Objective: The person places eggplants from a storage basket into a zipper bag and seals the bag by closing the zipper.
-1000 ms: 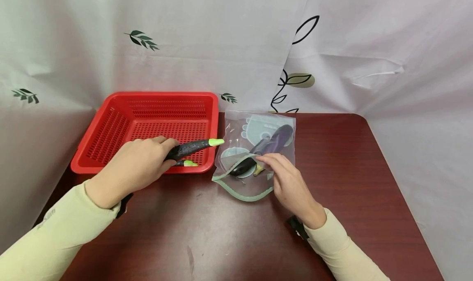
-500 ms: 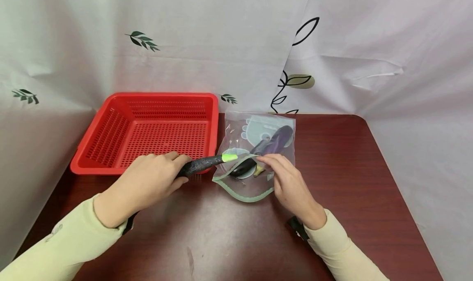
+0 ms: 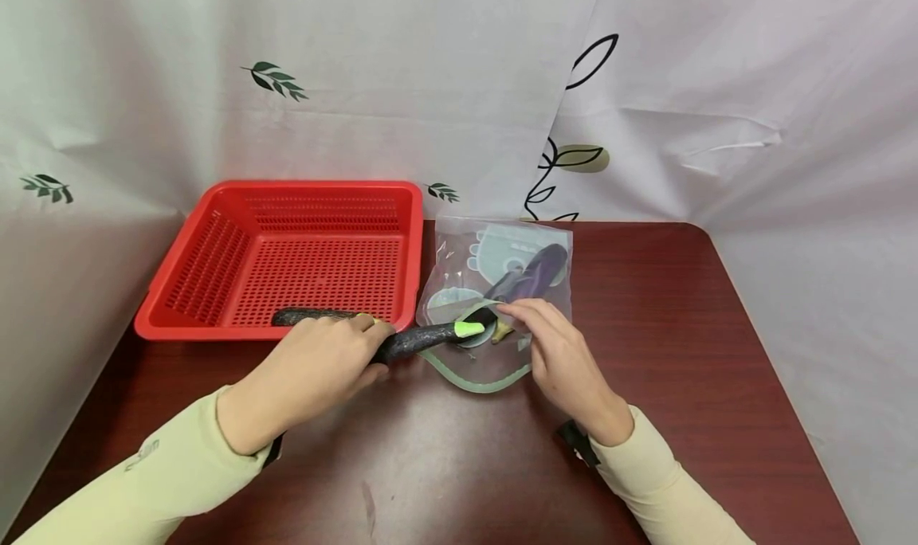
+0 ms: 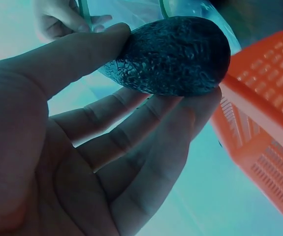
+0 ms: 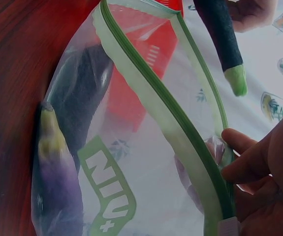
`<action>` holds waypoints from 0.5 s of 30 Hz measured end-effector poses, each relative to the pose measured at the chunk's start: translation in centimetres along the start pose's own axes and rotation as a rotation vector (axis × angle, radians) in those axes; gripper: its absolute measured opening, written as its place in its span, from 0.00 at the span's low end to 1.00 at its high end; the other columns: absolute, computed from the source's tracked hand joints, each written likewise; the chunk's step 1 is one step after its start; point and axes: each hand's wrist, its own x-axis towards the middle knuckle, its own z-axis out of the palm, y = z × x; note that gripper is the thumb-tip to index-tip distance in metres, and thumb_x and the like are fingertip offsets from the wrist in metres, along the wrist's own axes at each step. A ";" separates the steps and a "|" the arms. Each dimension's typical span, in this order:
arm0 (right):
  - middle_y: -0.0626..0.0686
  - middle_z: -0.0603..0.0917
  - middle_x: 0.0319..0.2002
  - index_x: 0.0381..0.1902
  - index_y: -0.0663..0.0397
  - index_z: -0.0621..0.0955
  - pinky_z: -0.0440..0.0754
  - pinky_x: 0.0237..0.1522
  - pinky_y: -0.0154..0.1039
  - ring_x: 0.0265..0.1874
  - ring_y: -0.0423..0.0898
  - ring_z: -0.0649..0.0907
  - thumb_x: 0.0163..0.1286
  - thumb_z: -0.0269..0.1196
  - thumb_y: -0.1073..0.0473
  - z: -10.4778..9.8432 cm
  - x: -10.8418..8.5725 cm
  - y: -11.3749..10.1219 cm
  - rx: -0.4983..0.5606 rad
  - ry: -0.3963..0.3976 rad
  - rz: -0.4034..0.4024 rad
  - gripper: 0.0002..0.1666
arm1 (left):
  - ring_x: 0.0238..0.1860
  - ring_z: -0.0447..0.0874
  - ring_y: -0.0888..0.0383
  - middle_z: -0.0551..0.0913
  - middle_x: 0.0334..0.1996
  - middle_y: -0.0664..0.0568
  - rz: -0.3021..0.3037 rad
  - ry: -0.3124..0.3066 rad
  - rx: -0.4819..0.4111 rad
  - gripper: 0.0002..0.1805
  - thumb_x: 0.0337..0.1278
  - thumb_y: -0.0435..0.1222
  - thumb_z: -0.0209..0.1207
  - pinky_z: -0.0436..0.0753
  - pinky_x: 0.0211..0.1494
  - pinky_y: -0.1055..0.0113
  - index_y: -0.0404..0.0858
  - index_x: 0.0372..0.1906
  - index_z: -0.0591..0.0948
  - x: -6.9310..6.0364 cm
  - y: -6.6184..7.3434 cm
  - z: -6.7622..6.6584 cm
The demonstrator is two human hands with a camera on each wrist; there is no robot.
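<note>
My left hand (image 3: 315, 378) grips a dark, zucchini-like vegetable (image 3: 419, 342) with wrinkled skin and a bright green tip. Thumb and fingers hold its rounded end in the left wrist view. Its tip hangs by the mouth of a clear zip bag (image 5: 153, 98); the right wrist view shows it beyond the far edge of the opening. My right hand (image 3: 566, 362) pinches the bag's green-edged mouth, which stands apart. Inside the bag lie a purple eggplant (image 5: 60, 182) with a yellowish stem and a darker long vegetable (image 5: 84, 81).
A red perforated basket (image 3: 412, 250) stands at the back left, beside the bag. Another dark vegetable (image 3: 287, 316) lies at its near side, partly hidden by my left hand. A printed white cloth (image 3: 344, 123) hangs behind the brown table (image 3: 645, 306).
My left hand has carried the dark vegetable out of the basket, rightward and nearer to me, up to the bag's mouth. The right hand and bag stay in place.
</note>
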 end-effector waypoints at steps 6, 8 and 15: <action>0.53 0.81 0.53 0.58 0.60 0.80 0.81 0.47 0.40 0.49 0.46 0.79 0.59 0.51 0.86 0.0 0.0 0.0 0.001 0.000 -0.002 0.33 | 0.19 0.74 0.57 0.78 0.23 0.54 0.021 -0.016 0.007 0.18 0.42 0.41 0.78 0.70 0.18 0.62 0.39 0.31 0.80 0.6 0.6 0.5; 0.53 0.81 0.53 0.58 0.60 0.80 0.82 0.46 0.41 0.50 0.46 0.79 0.59 0.51 0.86 0.0 0.0 0.0 0.005 0.000 -0.004 0.33 | 0.19 0.73 0.58 0.78 0.22 0.55 0.027 -0.018 0.016 0.18 0.42 0.42 0.78 0.69 0.17 0.63 0.40 0.29 0.78 0.7 0.7 0.6; 0.53 0.81 0.53 0.58 0.60 0.80 0.81 0.47 0.41 0.50 0.46 0.79 0.59 0.51 0.87 0.0 0.1 -0.1 0.000 0.007 -0.011 0.33 | 0.18 0.71 0.59 0.75 0.20 0.56 0.050 -0.025 0.029 0.16 0.45 0.42 0.75 0.69 0.18 0.63 0.42 0.25 0.77 1.4 1.4 0.7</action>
